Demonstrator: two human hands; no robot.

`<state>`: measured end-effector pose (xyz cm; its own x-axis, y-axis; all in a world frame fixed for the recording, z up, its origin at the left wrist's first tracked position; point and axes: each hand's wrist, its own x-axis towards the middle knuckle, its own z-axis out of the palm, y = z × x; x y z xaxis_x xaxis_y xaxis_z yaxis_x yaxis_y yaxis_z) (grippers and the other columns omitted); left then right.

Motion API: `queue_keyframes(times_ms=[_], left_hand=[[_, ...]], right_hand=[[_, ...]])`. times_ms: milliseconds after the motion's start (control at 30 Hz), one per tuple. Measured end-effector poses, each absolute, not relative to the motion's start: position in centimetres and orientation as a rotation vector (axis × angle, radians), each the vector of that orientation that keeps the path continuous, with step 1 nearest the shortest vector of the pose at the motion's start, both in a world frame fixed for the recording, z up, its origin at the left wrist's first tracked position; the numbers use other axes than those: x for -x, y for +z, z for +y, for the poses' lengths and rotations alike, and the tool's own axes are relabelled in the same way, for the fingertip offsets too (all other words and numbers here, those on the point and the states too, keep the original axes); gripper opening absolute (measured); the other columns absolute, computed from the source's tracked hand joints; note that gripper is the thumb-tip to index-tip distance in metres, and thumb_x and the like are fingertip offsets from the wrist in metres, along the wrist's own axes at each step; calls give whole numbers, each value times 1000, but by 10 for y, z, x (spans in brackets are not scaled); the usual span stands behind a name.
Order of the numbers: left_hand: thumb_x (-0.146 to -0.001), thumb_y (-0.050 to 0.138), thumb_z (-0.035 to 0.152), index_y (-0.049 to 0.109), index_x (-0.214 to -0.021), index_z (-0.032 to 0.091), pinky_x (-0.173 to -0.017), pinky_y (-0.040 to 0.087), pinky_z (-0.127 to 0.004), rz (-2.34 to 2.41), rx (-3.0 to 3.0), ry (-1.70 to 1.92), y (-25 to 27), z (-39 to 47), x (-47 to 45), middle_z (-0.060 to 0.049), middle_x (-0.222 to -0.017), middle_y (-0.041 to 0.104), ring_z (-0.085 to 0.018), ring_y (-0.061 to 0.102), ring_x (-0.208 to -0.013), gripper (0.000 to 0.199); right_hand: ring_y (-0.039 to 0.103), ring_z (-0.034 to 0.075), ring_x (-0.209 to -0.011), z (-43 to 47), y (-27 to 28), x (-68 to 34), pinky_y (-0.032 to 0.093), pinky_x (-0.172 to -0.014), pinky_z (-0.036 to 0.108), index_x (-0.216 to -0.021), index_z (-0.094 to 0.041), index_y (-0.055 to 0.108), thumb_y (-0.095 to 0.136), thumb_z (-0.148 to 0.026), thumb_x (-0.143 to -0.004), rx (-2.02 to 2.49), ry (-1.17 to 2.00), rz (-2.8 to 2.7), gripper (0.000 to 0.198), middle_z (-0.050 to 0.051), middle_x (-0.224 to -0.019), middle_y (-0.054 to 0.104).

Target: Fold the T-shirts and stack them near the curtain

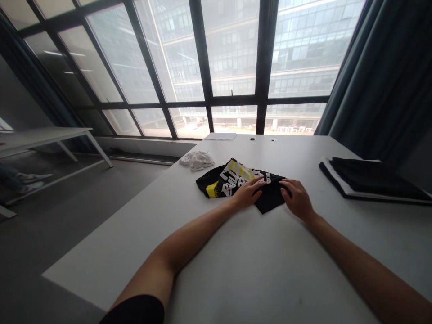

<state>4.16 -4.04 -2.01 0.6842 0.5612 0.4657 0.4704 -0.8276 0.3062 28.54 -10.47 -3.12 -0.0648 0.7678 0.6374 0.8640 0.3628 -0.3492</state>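
A black garment [270, 198] with white lettering and yellow patches lies crumpled and partly folded on the white table [209, 238]. My left hand [249, 192] rests on its middle, fingers stretched over the print and thumb apart. At the garment's right edge is my right hand [297, 198], its fingers bent and touching the cloth, thumb held away from them. Neither hand shows a firm grip on the fabric. The exact kind of garment cannot be made out from its folds.
A crumpled white cloth [197, 160] lies behind and left of the garment. Folded black and white fabrics [374, 180] are stacked at the right. White paper [221, 136] sits at the far edge, below large windows. Another table [47, 135] and a person's shoes [32, 182] are at left.
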Motion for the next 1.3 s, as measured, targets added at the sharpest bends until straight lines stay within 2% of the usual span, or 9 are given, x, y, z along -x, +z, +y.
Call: queue_keyframes(times_ms=[167, 300, 467, 633, 767, 867, 1067, 1167, 1300], left_hand=[[-92, 68, 37, 63, -136, 25, -122, 31, -49, 1075, -2775, 654, -22, -18, -21, -10, -147, 57, -30, 43, -144, 46], [-94, 66, 42, 59, -143, 25, -122, 32, -43, 914, -2750, 484, -23, -3, 1, -9, -150, 54, -27, 44, -144, 52], [-95, 66, 40, 59, -143, 24, -121, 33, -39, 812, -2767, 560, -25, 4, 11, -10, -152, 52, -24, 43, -145, 51], [-101, 55, 29, 71, -125, 24, -120, 34, -50, 1060, -2919, 750, -23, 8, 9, -9, -140, 63, -28, 52, -137, 29], [-101, 56, 29, 75, -113, 23, -112, 43, -48, 1176, -2979, 847, -17, 8, 7, -9, -129, 68, -28, 59, -125, 23], [-99, 59, 28, 73, -118, 24, -107, 47, -45, 1106, -2993, 824, -14, 5, 5, -8, -126, 69, -27, 63, -118, 23], [-97, 66, 37, 67, -128, 28, -112, 42, -42, 632, -3055, 728, -3, -9, -1, -7, -129, 65, -25, 57, -125, 33], [-91, 72, 41, 69, -125, 28, -110, 43, -45, 680, -3101, 609, -1, -13, -3, -7, -125, 64, -28, 55, -122, 36], [-93, 67, 28, 71, -122, 26, -105, 46, -46, 916, -3139, 534, 0, -12, -3, -8, -122, 63, -29, 55, -118, 30]], right_hand=[[57, 28, -115, -113, -30, -272, 43, -105, 43, -118, -25, 72, 62, -46, -94, 1330, -39, -2236, 33, 9, -120, 67], [59, 25, -104, -109, -35, -270, 45, -96, 39, -109, -24, 75, 64, -38, -94, 1339, -10, -2305, 24, 7, -111, 69], [61, 24, -97, -102, -35, -284, 41, -93, 38, -95, -22, 75, 55, -22, -97, 1386, -176, -2264, 21, 6, -100, 71], [59, 28, -102, -95, -32, -314, 38, -90, 42, -98, -19, 74, 53, -20, -96, 1554, -412, -1944, 21, 11, -104, 71], [57, 31, -101, -86, -38, -345, 40, -83, 41, -98, -18, 73, 52, -23, -93, 1718, -380, -1564, 23, 14, -106, 69], [59, 28, -94, -77, -48, -364, 43, -82, 39, -96, -16, 72, 51, -25, -90, 1738, -257, -1307, 23, 14, -102, 67], [59, 24, -80, -65, -60, -377, 47, -81, 38, -93, -17, 71, 53, -29, -86, 1709, -63, -1070, 22, 12, -97, 67], [60, 24, -82, -62, -58, -380, 48, -83, 39, -90, -17, 70, 53, -29, -85, 1656, -50, -963, 21, 12, -94, 68], [61, 26, -84, -59, -56, -389, 49, -85, 41, -89, -16, 67, 52, -27, -84, 1578, -57, -794, 19, 13, -91, 69]])
